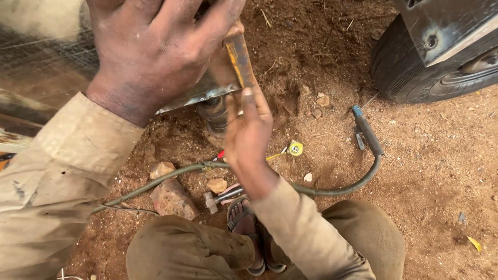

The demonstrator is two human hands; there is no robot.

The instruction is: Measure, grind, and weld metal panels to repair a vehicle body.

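Your left hand [155, 46] presses flat on the metal sheet [46, 72], fingers spread and gripping nothing. Your right hand [249, 135] grasps the rusty yellow-painted bar [239, 59], holding it upright against the sheet's lower edge. The bar appears positioned but not yet fixed; no joint is visible. Below the sheet, a hammer [223, 196], tape measure [295, 149] and hose with torch handle [365, 132] lie on the dirt.

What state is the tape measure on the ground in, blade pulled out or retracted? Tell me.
Pulled out, at least partly. A thin yellow blade runs from the tape measure across the dirt toward the right hand, which hides its far end.
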